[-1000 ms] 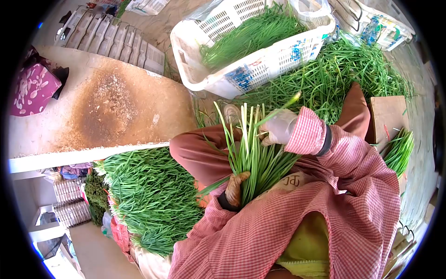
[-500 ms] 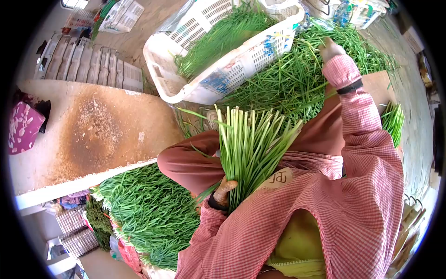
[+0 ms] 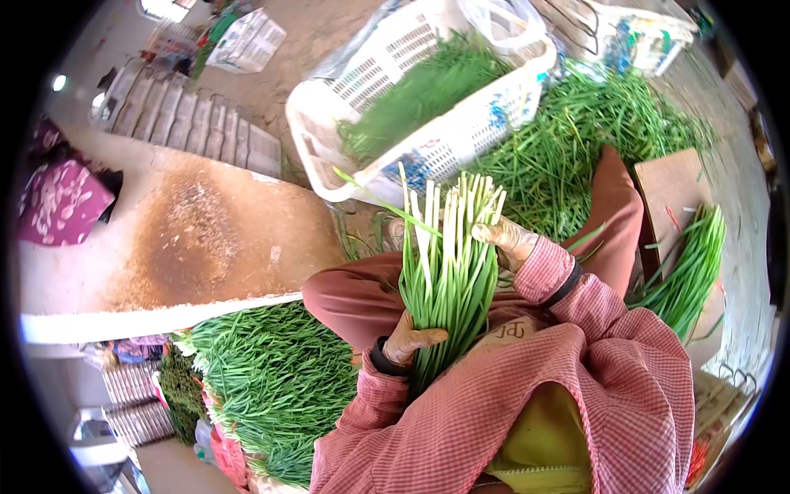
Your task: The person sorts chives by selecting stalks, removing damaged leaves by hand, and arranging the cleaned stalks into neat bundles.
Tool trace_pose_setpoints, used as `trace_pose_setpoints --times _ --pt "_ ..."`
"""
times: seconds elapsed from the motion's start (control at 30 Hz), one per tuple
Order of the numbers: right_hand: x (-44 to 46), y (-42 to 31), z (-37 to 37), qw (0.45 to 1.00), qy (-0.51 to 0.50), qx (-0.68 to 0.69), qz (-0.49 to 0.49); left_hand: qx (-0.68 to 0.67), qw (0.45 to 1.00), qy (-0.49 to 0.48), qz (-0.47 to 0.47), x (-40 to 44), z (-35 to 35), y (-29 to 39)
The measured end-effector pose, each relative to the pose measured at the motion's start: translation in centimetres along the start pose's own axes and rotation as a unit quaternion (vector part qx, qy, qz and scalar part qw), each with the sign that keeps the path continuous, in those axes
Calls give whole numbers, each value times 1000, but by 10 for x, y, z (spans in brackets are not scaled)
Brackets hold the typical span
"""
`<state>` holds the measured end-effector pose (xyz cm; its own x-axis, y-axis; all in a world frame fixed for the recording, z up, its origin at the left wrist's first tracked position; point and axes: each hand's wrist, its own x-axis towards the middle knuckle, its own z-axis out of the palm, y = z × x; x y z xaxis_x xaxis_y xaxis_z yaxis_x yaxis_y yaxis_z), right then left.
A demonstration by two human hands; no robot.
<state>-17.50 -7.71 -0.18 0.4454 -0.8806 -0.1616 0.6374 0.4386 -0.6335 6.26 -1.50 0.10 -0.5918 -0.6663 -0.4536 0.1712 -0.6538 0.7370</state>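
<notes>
A bunch of garlic chives stands upright over my lap, pale cut stems at the top and green leaves downward. Around its lower, leafy part my left hand is closed, thumb across the front. My right hand grips the bunch's upper right side near the pale stems, its other fingers partly hidden behind them. One leaf sticks out to the upper left of the stems. Beyond my hands lies a loose heap of green leaves.
A white plastic basket with loose greens stands ahead. On the left is a stained board, with stacked chives below it. Another bundle lies at right beside a brown board. White crates stand at the back left.
My right hand has come back from the loose heap to the bunch and taken hold of its upper side. The stems are gathered closer together. The view has shifted slightly.
</notes>
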Motion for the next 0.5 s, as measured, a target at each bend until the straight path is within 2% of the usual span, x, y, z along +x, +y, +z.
trace_pose_setpoints --times 0.03,0.07,0.13,0.2,0.27,0.3,0.33,0.47,0.5 --pt "5 -6 4 999 -36 12 3 23 1000 -14 3 0 4 13" --pt "18 -3 -8 987 -94 -103 -82 45 999 -29 5 0 8 24" --pt "20 -7 -12 979 -156 -121 -46 51 999 0 19 5 17 31" --pt "20 -1 -18 979 -145 -130 -61 73 994 -56 61 15 20 27" --pt "15 4 -16 988 -119 -40 -86 80 990 -86 76 29 17 20" --pt "3 2 -1 991 -107 86 -14 69 990 -121 37 35 13 18" --pt "2 4 0 985 -106 137 -4 59 986 -154 -3 39 10 16" --pt "21 -12 26 991 -122 47 -35 23 988 -136 -74 46 11 16" --pt "24 -11 26 995 -98 22 -11 21 988 -133 -74 46 11 14"
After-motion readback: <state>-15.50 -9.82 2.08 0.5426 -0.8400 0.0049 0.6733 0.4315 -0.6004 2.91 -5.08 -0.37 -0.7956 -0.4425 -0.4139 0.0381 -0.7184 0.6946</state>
